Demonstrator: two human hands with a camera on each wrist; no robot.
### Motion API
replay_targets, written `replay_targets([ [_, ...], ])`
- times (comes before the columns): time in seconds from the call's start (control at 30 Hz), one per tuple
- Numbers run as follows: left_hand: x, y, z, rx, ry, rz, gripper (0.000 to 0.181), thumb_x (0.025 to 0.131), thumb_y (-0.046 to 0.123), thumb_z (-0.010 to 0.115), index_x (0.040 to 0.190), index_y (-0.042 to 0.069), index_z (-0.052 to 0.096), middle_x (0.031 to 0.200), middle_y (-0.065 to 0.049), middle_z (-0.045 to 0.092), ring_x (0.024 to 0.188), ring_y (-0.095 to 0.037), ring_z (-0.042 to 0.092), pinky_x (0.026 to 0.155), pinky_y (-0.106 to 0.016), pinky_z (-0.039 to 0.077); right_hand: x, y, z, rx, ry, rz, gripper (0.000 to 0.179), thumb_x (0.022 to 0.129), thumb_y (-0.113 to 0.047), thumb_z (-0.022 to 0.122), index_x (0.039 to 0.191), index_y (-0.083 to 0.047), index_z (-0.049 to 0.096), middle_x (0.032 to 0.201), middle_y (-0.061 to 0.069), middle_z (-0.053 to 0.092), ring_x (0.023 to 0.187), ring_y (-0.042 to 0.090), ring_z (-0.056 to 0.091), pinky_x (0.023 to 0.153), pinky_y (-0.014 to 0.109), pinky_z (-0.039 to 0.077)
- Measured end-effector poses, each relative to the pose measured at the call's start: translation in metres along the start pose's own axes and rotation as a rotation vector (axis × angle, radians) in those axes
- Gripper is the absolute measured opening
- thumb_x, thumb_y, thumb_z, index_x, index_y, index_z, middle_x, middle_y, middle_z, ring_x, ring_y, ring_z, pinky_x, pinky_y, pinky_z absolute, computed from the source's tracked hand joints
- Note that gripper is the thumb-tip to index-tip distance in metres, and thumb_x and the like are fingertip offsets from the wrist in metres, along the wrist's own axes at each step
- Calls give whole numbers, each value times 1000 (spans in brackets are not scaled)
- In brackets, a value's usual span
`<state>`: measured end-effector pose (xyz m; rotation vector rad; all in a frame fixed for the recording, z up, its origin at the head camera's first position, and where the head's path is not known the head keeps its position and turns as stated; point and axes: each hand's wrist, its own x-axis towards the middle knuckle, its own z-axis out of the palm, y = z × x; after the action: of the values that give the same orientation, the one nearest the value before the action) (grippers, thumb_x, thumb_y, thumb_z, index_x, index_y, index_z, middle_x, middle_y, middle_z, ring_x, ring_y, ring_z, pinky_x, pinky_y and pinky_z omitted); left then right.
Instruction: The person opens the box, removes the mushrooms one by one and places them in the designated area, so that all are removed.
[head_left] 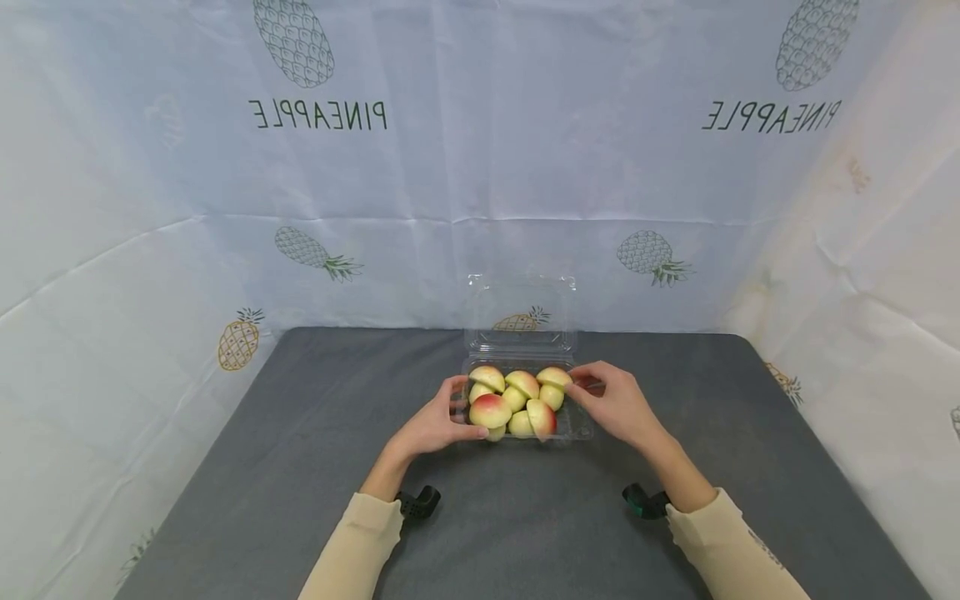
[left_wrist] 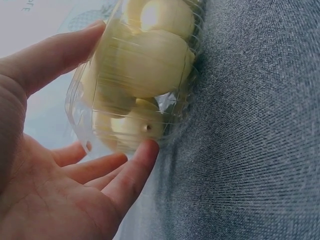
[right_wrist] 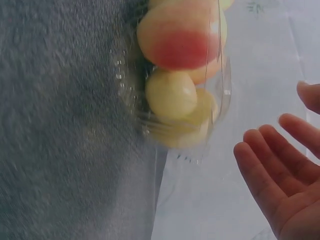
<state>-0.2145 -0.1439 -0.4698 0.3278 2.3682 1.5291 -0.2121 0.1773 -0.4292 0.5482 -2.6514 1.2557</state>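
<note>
A hinged clear plastic box (head_left: 576, 429) stands on the table, its lid (head_left: 521, 292) raised at the back. Several pale yellow, peach-like fruits with red blushes (head_left: 491, 410) are piled inside, some above the rim. My left hand (head_left: 442, 421) is at the box's left end. In the left wrist view its thumb (left_wrist: 75, 52) reaches the rim and its outstretched fingers (left_wrist: 132, 177) lie along the end wall. My right hand (head_left: 615, 404) hovers by the right end, fingertips near the back right fruit (head_left: 553, 377). The right wrist view shows its loose fingers (right_wrist: 275, 165) apart from the box, holding nothing.
A dark grey cloth (head_left: 315, 467) covers the table. White curtains printed with pineapples (head_left: 450, 167) hang behind it and along both sides, and the raised lid stands close to the back one. Black wrist devices (head_left: 420, 502) sit under both forearms.
</note>
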Motion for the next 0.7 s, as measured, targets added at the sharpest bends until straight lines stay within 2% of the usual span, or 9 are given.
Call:
replay_targets([
  [0.27,0,-2,0,-5,-8,7,100,87,32,84,160,11,20,164,-18,21,141,-39,41,107,-54,46,-6,-4,13,18,-28,-14,33,96,-22,75,119,0,70,112,14,69,98,28,68,87,48,59],
  [0.5,1,-5,-1,-15,-19,8,99,87,32,83,160,11,20,165,-18,19,142,-39,40,108,-54,45,-10,-6,26,4,-36,-10,31,95,-22,75,118,-1,71,109,9,68,97,28,66,86,46,59],
  [0.7,1,-4,-1,-14,-20,2,100,87,33,83,161,11,20,165,-17,19,142,-39,40,107,-54,46,-10,-8,35,-38,-57,25,33,95,-27,76,119,-5,71,115,9,68,101,32,67,85,49,58],
])
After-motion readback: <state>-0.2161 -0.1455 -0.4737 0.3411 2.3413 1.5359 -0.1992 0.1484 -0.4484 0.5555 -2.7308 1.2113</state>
